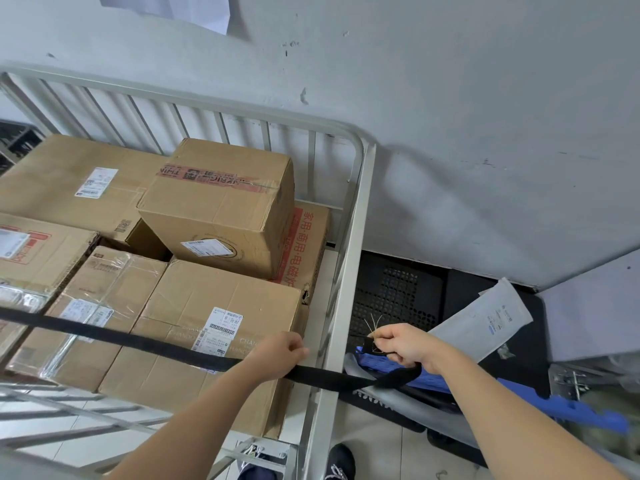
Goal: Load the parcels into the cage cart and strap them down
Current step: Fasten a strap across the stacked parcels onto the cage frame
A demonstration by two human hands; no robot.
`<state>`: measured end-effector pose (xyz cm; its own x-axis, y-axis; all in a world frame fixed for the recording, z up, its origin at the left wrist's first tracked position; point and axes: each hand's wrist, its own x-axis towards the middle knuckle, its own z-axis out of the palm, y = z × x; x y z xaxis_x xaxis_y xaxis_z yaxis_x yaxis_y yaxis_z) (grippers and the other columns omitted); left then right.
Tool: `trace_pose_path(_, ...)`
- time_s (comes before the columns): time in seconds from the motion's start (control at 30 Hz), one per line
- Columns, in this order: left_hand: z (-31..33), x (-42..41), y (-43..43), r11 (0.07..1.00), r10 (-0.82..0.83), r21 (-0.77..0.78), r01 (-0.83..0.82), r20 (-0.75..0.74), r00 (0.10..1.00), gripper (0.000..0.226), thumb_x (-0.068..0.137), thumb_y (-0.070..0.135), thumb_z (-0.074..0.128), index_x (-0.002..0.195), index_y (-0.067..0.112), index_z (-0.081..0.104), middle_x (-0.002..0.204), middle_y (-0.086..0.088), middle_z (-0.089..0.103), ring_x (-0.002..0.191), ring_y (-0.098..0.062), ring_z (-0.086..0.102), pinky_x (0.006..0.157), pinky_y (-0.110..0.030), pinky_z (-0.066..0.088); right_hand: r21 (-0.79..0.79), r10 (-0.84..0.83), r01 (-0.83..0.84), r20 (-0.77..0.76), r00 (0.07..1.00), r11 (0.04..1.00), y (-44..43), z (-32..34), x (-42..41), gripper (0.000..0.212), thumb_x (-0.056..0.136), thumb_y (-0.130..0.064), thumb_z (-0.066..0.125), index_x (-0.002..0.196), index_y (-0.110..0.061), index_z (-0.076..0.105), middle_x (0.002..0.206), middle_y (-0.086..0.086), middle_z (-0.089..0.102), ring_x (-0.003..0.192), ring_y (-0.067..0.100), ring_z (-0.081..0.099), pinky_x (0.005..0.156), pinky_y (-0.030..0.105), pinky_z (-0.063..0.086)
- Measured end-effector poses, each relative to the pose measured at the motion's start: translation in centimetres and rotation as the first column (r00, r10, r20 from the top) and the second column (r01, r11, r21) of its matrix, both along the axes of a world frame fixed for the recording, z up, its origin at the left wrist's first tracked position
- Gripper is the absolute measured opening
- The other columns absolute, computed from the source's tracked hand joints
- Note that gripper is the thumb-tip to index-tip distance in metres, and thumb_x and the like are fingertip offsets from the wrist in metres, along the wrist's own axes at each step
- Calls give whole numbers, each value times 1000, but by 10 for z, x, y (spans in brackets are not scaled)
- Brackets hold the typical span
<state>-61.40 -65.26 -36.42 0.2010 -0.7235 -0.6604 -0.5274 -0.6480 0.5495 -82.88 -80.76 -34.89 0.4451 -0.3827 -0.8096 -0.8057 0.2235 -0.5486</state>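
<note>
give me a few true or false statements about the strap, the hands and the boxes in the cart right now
1. The black woven strap runs across the front of the brown cardboard boxes. True.
2. The right hand pinches the strap's end outside the grey metal cage cart. True.
3. The left hand is lifting a box. False: it grips the strap just inside the cart's side rail.
4. The cart holds a single box. False: several are stacked, one with red tape on top.
5. The strap is blue. False: it is black.

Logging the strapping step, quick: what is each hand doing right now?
Left hand: closed on the black strap, inside the cage cart.
Right hand: closed, pinching the strap's frayed end outside the cart rail.
</note>
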Motion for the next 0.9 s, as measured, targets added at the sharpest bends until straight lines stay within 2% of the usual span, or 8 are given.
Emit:
trace_pose_path(0.1, -3, -5, -2, 1000, -4, 3, 4, -33, 999, 16, 98, 32, 50, 108, 26, 61, 104, 1, 66, 96, -15, 60, 84, -28, 49, -32, 77, -77, -1, 997, 996, 3, -5, 6, 17, 102, -15, 46, 105, -23, 61, 54, -4, 40, 44, 6, 29, 41, 17, 24)
trace_pose_path(0.2, -5, -10, -6, 999, 40, 14, -38, -134, 990, 34, 99, 30, 49, 133, 25, 53, 110, -3, 67, 101, -17, 62, 94, -32, 50, -59, 133, -133, -10, 991, 989, 5, -8, 10, 11, 100, -17, 50, 99, -21, 59, 56, -4, 43, 48, 8, 34, 46, 18, 29)
trace_pose_path(0.3, -8, -15, -9, 999, 47, 1, -47, -173, 984, 39, 100, 29, 48, 139, 28, 49, 112, -8, 67, 101, -21, 62, 92, -31, 49, -81, 181, -181, -8, 983, 980, 6, -6, 12, 8, 100, -17, 50, 101, -19, 58, 57, -4, 45, 49, 7, 37, 49, 18, 33)
trace_pose_path(0.4, -11, -16, -12, 996, 81, -14, -86, -225, 971, 34, 100, 28, 49, 133, 27, 55, 108, -3, 68, 86, -13, 62, 83, -27, 51, -91, 196, -195, 2, 981, 977, 7, -2, 15, 11, 101, -17, 50, 109, -18, 58, 56, -4, 46, 46, 5, 37, 48, 16, 34)
trace_pose_path(0.5, -13, -14, -13, 989, 133, -31, -145, -247, 960, 12, 97, 26, 55, 100, 22, 67, 87, 5, 68, 73, -8, 61, 86, -35, 55, -91, 202, -200, 12, 979, 976, 8, 0, 17, 12, 101, -17, 50, 110, -16, 59, 56, -5, 46, 43, 3, 37, 47, 14, 34)
trace_pose_path(0.57, -14, -12, -13, 987, 146, -36, -158, -229, 962, 15, 95, 25, 57, 83, 18, 62, 75, 4, 63, 68, -8, 59, 82, -34, 53, -93, 198, -196, 17, 980, 976, 9, 0, 18, 9, 100, -19, 52, 106, -19, 59, 57, -5, 48, 47, 4, 39, 49, 14, 36)
trace_pose_path(0.83, -9, 5, -15, 989, 149, 5, -149, -88, 985, 18, 98, 24, 47, 82, 20, 53, 92, -7, 67, 86, -22, 61, 79, -35, 50, -38, 93, -93, -1, 996, 995, 1, -2, 9, 12, 94, -28, 62, 96, -17, 64, 67, -4, 56, 64, 10, 49, 66, 22, 42)
trace_pose_path(0.9, -4, 12, -17, 990, 136, -19, -136, -14, 991, 16, 100, 23, 44, 87, 18, 53, 89, -3, 63, 80, -17, 57, 68, -30, 45, -17, 53, -52, 11, 999, 998, 0, 1, 7, 13, 95, -29, 61, 93, -17, 63, 70, -4, 58, 66, 10, 50, 63, 22, 43)
